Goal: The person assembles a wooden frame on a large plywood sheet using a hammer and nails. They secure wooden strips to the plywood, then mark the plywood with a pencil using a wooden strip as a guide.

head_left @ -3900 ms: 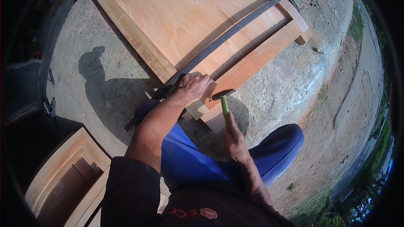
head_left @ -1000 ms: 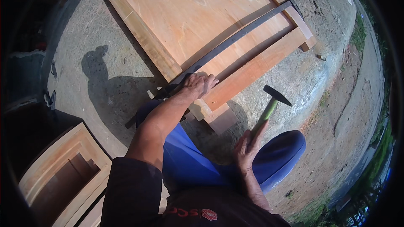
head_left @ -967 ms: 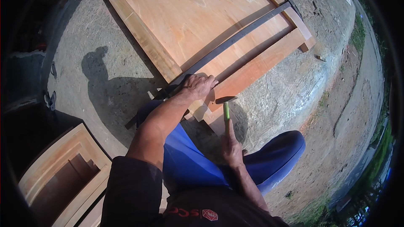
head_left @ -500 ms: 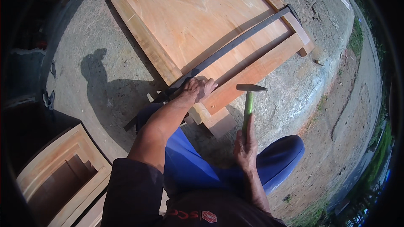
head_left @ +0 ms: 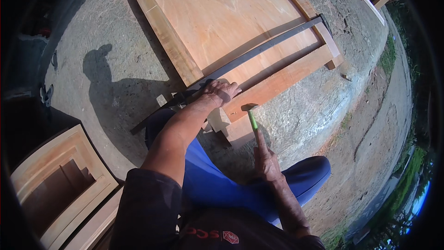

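Observation:
My right hand (head_left: pixel 267 163) is closed round the green handle of a hammer (head_left: pixel 252 119), forefinger stretched along it. The hammer's dark head is at the near end of a reddish wooden rail (head_left: pixel 289 76), seemingly touching it. My left hand (head_left: pixel 222 93) is at the near left corner of a large wooden panel (head_left: pixel 226 16), beside a long dark metal bar clamp (head_left: pixel 266 46) that spans the panel's width. Its fingers are curled down by the rail's inner edge, and what they grip is hidden. A dark gap separates the rail from the panel.
A wooden frame (head_left: pixel 99 183) stands at the lower left. Scrap wood (head_left: pixel 240 132) sits beneath the rail's near end. My bent knee (head_left: pixel 317 169) is right of the hammer hand. Rough concrete (head_left: pixel 296 115) surrounds the panel, with dirt and grass at right.
The hammer has swung down and left from above the concrete to the rail's near end. My left hand has stayed at the panel's corner, and the view has shifted slightly.

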{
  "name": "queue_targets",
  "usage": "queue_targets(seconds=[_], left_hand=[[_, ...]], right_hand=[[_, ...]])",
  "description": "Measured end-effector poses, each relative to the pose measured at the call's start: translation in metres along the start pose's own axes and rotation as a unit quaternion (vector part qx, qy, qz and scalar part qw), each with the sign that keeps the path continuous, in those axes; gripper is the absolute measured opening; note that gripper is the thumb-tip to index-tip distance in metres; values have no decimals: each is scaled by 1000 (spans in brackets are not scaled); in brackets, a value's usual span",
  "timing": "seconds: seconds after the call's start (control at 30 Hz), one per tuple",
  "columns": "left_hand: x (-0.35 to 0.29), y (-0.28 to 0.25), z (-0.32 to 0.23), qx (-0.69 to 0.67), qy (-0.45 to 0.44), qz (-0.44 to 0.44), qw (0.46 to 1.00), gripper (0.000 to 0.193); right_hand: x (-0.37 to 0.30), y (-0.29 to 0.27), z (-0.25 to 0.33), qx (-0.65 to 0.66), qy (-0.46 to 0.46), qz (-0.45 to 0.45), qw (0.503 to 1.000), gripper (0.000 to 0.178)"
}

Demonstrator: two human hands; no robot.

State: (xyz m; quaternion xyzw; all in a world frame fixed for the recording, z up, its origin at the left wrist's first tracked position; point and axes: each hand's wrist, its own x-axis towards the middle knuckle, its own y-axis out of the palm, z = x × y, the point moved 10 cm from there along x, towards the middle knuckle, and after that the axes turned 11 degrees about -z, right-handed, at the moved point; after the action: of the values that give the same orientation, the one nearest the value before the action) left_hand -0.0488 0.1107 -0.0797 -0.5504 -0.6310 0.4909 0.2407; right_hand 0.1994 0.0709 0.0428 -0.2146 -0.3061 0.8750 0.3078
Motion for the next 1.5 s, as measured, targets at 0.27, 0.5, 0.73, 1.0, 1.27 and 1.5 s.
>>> queue_targets(seconds=[0.27,0.5,0.73,1.0,1.27,1.5], left_hand=[[-5,-7,1,-8,18,-36,999,42],[-1,-3,-1,19,44,-46,998,43],[9,-16,-5,4,22,-30,999,41],[1,-17,-11,2,20,-31,999,42],[-1,-7,-4,-15,7,-19,1000,42],[1,-14,-11,22,0,44,999,47]], right_hand=[[-7,-24,62,-73,-268,-62,959,82],[16,-2,28,-123,-160,30,979,78],[14,40,-18,-184,-132,73,971,79],[-19,-5,23,-54,-259,-113,958,77],[-3,-14,50,-35,-234,-103,966,89],[-3,20,-17,-137,5,65,988,77]])
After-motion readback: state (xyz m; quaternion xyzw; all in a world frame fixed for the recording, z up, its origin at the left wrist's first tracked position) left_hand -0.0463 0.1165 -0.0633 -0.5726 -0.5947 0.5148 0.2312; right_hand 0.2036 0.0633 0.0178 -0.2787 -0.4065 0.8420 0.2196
